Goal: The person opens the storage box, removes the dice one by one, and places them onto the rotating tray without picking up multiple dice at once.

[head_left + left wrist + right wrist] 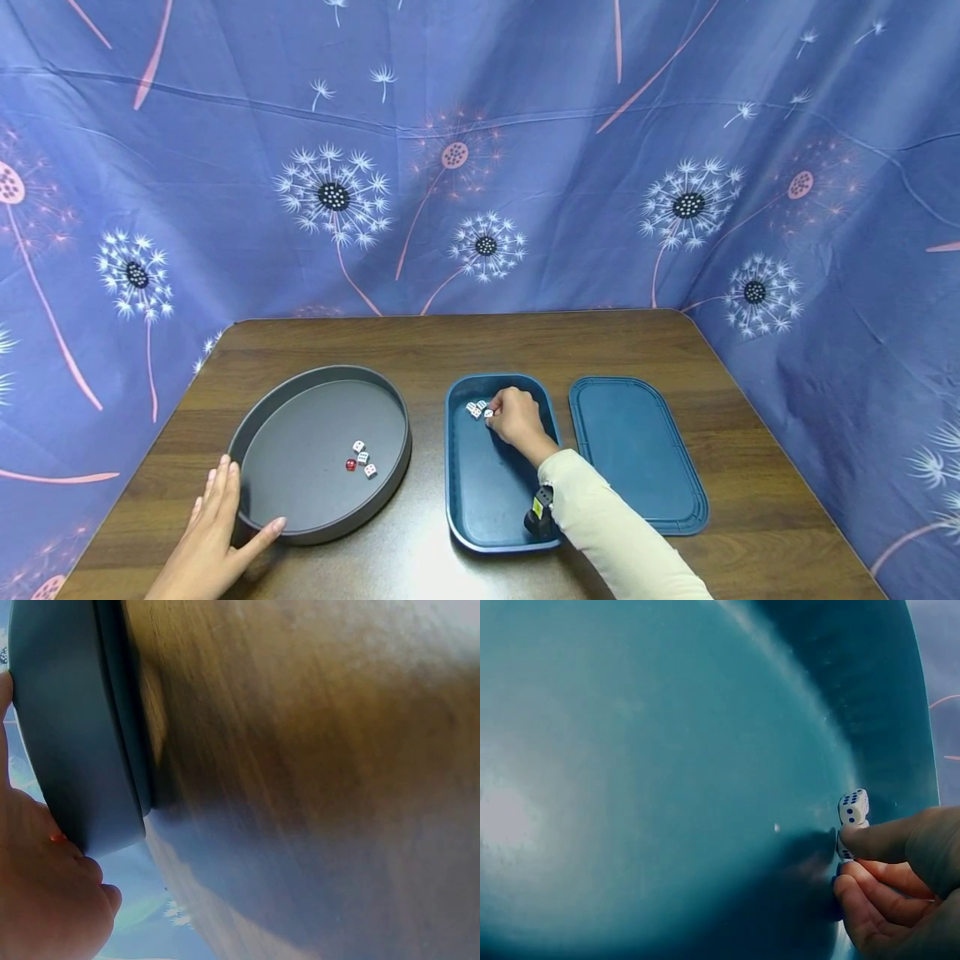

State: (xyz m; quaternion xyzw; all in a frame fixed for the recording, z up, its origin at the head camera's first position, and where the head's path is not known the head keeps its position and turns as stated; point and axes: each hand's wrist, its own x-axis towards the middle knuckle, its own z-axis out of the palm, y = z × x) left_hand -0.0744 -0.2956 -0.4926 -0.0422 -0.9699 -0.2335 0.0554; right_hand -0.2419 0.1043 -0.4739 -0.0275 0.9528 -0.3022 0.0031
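Note:
My right hand [516, 415] reaches into the blue rectangular tray [465, 533]. Its thumb and fingers pinch a white die [845, 852] at the tray's far end, as the right wrist view shows. Right beside the fingertips is another white die [853, 806] with blue pips; more white dice [476, 409] cluster just to the left in the head view. My left hand [208, 533], fingers extended, rests against the near left side of the round dark grey tray [330, 533]. In that tray lie a red die [351, 465] and a few white dice [363, 458].
A flat blue lid [637, 450] lies on the wooden table [765, 500], to the right of the rectangular tray. Blue cloth [555, 208] with dandelion prints hangs behind the table and along both sides. A wrist camera [538, 512] sits below my right wrist.

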